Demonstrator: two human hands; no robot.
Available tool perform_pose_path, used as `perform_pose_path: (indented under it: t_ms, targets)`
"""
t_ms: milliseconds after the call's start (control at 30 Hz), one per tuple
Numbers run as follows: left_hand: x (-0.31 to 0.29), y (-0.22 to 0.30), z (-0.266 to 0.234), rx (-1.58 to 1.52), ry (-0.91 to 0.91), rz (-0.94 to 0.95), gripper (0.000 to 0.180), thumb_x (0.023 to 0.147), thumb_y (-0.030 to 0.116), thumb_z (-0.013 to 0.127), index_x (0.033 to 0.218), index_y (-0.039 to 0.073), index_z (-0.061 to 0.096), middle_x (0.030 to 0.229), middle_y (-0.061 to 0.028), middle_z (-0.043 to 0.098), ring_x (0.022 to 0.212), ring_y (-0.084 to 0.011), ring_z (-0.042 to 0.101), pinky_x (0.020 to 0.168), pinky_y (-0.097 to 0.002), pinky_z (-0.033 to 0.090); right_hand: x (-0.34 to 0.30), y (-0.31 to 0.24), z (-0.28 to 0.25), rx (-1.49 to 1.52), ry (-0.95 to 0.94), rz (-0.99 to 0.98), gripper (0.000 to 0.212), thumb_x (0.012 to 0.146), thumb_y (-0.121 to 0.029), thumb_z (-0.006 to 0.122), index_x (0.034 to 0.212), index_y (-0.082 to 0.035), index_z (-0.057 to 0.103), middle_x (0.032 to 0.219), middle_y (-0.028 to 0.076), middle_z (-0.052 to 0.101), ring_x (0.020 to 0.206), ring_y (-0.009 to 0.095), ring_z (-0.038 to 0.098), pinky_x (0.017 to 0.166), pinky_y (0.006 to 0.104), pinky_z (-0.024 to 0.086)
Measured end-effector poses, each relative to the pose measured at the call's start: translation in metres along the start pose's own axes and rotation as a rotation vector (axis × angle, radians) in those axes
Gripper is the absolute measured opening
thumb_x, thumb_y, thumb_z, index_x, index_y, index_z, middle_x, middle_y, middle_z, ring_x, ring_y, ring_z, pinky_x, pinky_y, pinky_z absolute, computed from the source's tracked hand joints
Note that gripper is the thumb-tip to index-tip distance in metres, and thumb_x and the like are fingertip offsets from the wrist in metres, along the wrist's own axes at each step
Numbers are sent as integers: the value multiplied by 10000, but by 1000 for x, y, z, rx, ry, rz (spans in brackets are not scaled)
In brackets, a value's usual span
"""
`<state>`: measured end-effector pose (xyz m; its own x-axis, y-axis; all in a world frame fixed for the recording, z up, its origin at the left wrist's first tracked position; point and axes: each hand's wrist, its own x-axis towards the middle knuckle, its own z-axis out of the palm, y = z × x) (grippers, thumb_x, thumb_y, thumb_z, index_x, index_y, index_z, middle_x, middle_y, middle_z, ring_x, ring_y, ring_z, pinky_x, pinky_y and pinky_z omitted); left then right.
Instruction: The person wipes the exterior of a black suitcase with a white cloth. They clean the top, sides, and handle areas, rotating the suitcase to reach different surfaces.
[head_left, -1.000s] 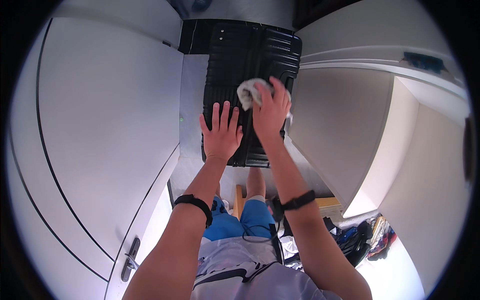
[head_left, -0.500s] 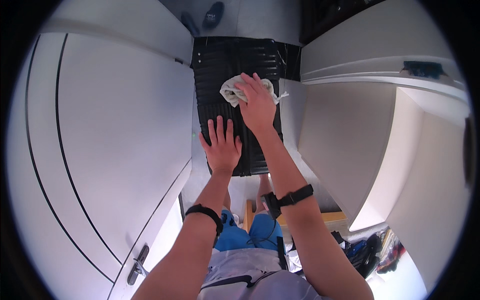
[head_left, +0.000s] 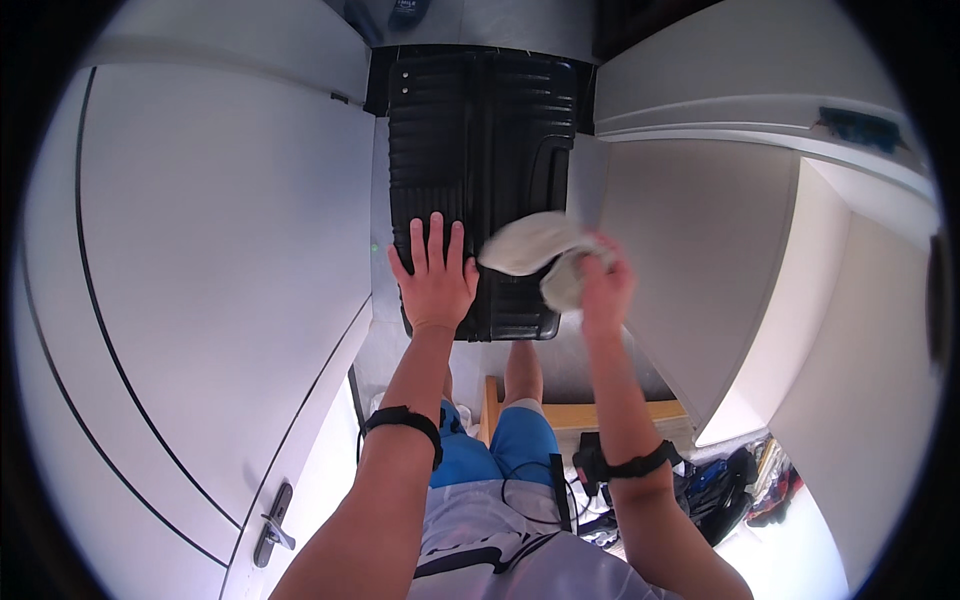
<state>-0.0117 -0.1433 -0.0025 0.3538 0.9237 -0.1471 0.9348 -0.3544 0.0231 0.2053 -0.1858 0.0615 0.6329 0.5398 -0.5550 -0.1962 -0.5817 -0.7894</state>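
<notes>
Suitcase (head_left: 430,130), black, ribbed hard shell: located before the person's legs, between a white door (head_left: 220,220) at left and a pale panel (head_left: 690,250) at right. Left hand (head_left: 437,290): flat on the shell, fingers spread, gripping nothing. Right hand (head_left: 607,285): apart from the left, closed on a pale cloth (head_left: 530,243), motion-blurred, above the shell's lower right. Progress: no line between wiped and unwiped shell shows; share done or left cannot be told. Markings: none legible on the suitcase; small pale lettering on a dark shoe (head_left: 408,14), top edge.
</notes>
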Motion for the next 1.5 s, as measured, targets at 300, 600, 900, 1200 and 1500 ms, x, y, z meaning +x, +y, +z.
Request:
perform_pose_path:
  t_ms: [300,600,900,1200,1500]
  targets:
    - [-1,-5,-4,45,-35,1,577,976,460,529,1515,259,477,1664,-49,295,1545,-323,231,1187,-679,189,56,13,44,-231,59,-33,463,1065,-392,519,1240,18,642,1059,90,694,975,210,646,898,359,499]
    - [-3,-10,2,22,-9,-4,573,979,430,528,1515,235,476,1671,-71,281,1546,-343,224,1184,-697,181,85,23,18,326,-440,140,259,1003,-221,695,1187,-46,640,1032,7,651,982,87,595,893,262,477]
    - [-5,-15,1,18,-37,22,591,980,429,526,1531,230,451,1675,-80,269,1556,-348,195,1181,-704,173,83,-6,28,-117,-413,126,445,881,-192,758,1232,15,579,1071,95,665,987,168,623,896,308,494]
    - [-5,-56,-1,61,-37,15,591,978,407,543,1526,205,454,1662,-90,282,1544,-348,215,1182,-672,210,66,-11,70,-22,-442,108,365,886,-153,734,1183,-11,576,1010,57,639,934,155,618,878,304,495]
    - [1,-49,-1,-4,36,9,579,990,404,541,1525,199,456,1656,-86,303,1539,-347,243,1176,-676,221,-33,-151,53,115,-446,-55,386,833,-72,759,1157,-23,556,1007,66,661,911,122,627,831,273,513]
